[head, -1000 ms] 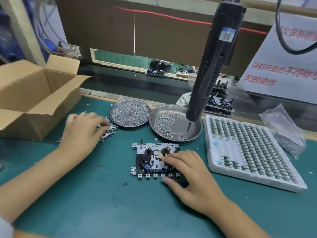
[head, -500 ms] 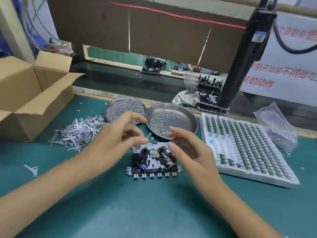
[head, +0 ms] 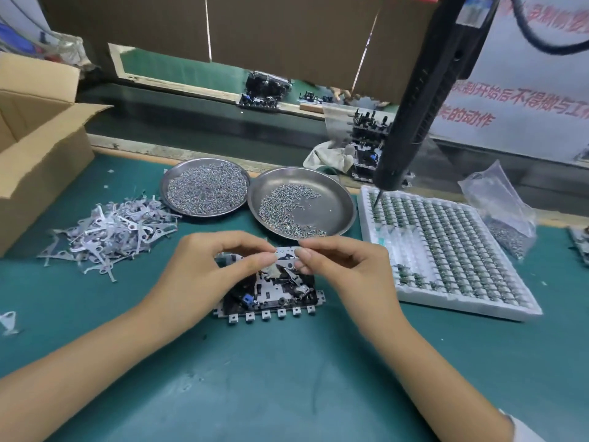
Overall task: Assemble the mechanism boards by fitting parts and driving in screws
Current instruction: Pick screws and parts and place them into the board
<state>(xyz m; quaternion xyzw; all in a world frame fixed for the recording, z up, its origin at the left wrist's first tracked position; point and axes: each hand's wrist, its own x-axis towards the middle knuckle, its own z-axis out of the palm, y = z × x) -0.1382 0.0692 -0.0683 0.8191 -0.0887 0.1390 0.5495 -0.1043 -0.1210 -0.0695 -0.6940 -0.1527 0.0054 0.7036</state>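
A black-and-silver mechanism board (head: 271, 296) lies flat on the green mat, a row of small metal tabs along its near edge. Just above its far half, my left hand (head: 207, 269) and my right hand (head: 344, 266) meet fingertip to fingertip. Between them they pinch a small flat silver metal part (head: 287, 255). Which hand bears most of it I cannot tell. A black electric screwdriver (head: 424, 100) hangs free at the upper right, its bit over the white tray. Two round steel dishes hold screws: a fuller dish (head: 205, 189) and a sparser dish (head: 301, 204).
A heap of flat silver parts (head: 108, 231) lies left of the board. An open cardboard box (head: 35, 145) stands far left. A white tray of small components (head: 446, 250) sits on the right, a plastic bag of screws (head: 503, 212) beyond it. Stacked boards (head: 366, 145) stand behind the dishes.
My left hand left the heap of parts and came over the board. My right hand lifted off the board to meet it. The screwdriver has swung away to the right.
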